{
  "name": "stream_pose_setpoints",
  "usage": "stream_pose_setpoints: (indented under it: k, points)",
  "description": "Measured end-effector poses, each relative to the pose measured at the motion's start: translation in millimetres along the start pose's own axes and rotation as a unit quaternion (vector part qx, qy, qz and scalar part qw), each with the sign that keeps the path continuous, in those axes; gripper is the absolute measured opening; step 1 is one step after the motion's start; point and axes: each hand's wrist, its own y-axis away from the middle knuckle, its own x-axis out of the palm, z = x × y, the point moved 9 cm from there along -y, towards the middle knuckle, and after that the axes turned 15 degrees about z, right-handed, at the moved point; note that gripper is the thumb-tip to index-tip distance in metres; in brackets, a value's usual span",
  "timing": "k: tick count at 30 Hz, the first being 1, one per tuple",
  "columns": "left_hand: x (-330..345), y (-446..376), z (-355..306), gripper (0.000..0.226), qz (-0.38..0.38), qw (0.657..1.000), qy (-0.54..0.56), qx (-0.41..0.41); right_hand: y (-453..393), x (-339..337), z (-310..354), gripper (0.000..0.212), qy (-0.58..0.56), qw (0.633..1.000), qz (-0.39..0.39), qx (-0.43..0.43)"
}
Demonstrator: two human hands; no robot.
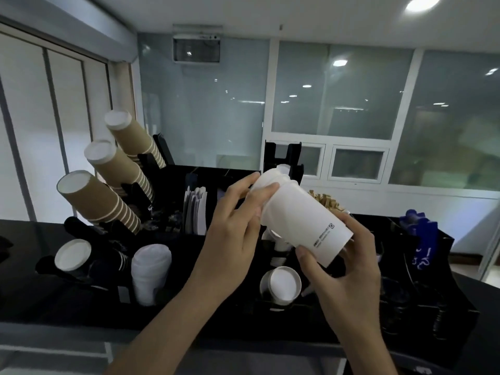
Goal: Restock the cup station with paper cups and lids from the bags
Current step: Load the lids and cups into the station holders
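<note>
- The cup stack (303, 215) lies tilted above the station (460, 307), long axis running from 10 o'clock down to 4 o'clock.
- My left hand (232, 234) pinches its 10 o'clock end, fingers curled round.
- My right hand (349, 269) grips the 4 o'clock end from below.
- The empty black slot (282, 158) stands just past the stack's upper end, at 12 o'clock, so I judge my left hand is nearer.

Grey and white paper sleeves (195, 209) are standing upright in a slot behind the counter, brown wooden stirrers (326, 200) are bunching farther right, and a blue packet (422, 239) is leaning at the far right.
</note>
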Motion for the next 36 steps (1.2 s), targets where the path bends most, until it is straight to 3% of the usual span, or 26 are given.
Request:
stream_pose_setpoints:
  k: [7, 12, 20, 24, 36]
  points:
    - [7, -49, 26, 0.063, 0.047, 0.998, -0.05, -0.012, -61, -12, 5, 0.074, 0.058, 0.998, -0.017, -0.033]
    - [11, -89, 33, 0.064, 0.086, 0.993, -0.072, 0.025, -110, -21, 4, 0.071, 0.101, 0.993, -0.023, -0.047]
    - [28, -149, 57, 0.073, 0.143, 0.988, 0.048, -0.02, -186, -20, -6, 0.09, 0.204, 0.978, 0.037, -0.029]
    - [45, -172, 75, 0.078, 0.182, 0.981, 0.046, -0.044, -214, -16, -16, 0.086, 0.228, 0.971, 0.058, -0.036]
    - [56, -208, 114, 0.073, 0.174, 0.978, 0.048, -0.105, -277, 4, -49, 0.076, 0.265, 0.957, 0.117, 0.019]
